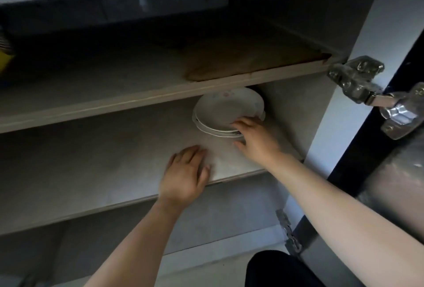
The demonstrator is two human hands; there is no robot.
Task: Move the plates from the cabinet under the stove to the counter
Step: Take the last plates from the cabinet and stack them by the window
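Plates (223,112) partly behind upper shelf (137,101)

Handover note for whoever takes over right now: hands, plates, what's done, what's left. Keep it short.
Left hand: open, palm flat on the front of the middle shelf, holding nothing.
Right hand: grips the near rim of the stack of plates, fingers on top, thumb lower at the edge.
Plates: stacked at the right back of that shelf, inside the cabinet; they look to be resting on it.
Done: cabinet open, stack reached and gripped.
Left: lift the stack out, probably steadying it with the left hand, and set it on the counter, which is out of view.
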